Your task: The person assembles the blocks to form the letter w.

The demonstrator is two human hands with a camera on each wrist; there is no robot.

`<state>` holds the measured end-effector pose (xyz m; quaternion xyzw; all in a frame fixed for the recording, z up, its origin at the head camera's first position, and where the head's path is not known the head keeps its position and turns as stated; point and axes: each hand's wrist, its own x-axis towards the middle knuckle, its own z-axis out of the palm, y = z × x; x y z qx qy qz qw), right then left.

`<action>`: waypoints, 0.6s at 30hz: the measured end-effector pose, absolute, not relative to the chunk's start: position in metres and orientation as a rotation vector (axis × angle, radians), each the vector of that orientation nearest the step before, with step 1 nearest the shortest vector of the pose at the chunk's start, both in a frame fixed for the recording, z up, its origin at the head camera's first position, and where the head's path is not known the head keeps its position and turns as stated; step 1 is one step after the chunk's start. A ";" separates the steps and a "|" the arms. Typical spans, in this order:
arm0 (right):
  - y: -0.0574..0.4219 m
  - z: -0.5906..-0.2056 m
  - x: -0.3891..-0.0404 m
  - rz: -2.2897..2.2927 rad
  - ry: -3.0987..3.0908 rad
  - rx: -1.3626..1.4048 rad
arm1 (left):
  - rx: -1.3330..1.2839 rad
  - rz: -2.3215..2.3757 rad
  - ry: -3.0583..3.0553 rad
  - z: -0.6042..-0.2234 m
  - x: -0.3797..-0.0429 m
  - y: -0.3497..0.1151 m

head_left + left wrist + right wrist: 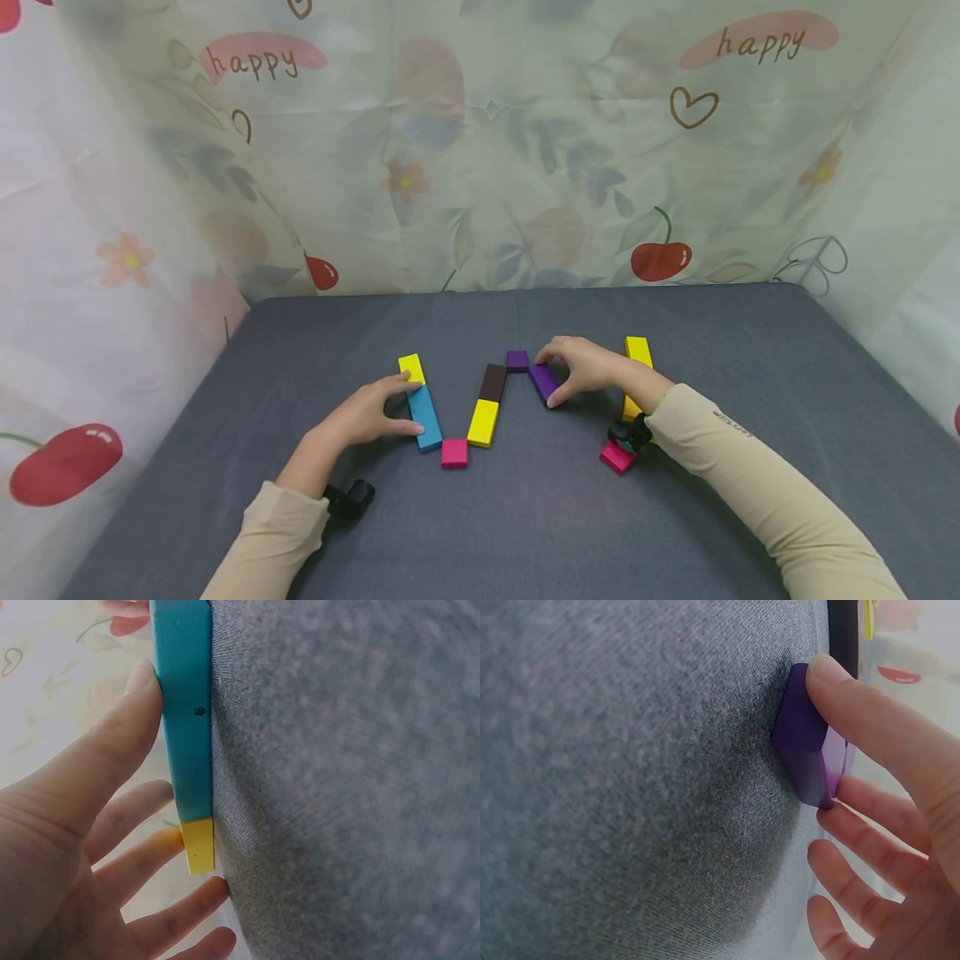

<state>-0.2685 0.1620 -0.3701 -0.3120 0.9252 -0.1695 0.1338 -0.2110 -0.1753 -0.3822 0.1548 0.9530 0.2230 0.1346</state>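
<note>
A purple block (544,385) lies tilted on the grey cloth, pinched between the thumb and fingers of my right hand (588,365). In the right wrist view, the thumb sits on one end of the purple block (801,724) and fingertips meet its far end. My left hand (366,413) rests against the side of a blue block (425,421), fingers spread and fairly straight. Touching the blue block's far end is a yellow block (410,365). In the left wrist view, the thumb touches the blue block (187,712) and other fingertips reach the yellow block (198,847).
Between the hands, a pink block (454,454), a yellow block (483,423), a dark brown block (492,383) and a small purple block (517,361) continue the zigzag line. Yellow pieces (638,350) and another pink block (617,458) lie by the right forearm, partly covered. A patterned curtain (487,167) stands behind.
</note>
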 end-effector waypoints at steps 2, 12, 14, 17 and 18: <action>0.162 -0.370 -0.269 -0.495 2.680 -0.906 | 0.442 0.645 2.760 -0.382 -0.211 -0.175; 0.160 -0.367 -0.266 -0.508 2.680 -0.903 | 0.437 0.650 2.758 -0.382 -0.211 -0.175; 0.160 -0.366 -0.265 -0.515 2.681 -0.895 | 0.437 0.649 2.756 -0.382 -0.211 -0.176; 0.160 -0.366 -0.265 -0.521 2.682 -0.891 | 0.438 0.650 2.752 -0.381 -0.211 -0.175; 0.160 -0.367 -0.266 -0.523 2.681 -0.894 | 0.440 0.650 2.752 -0.381 -0.211 -0.175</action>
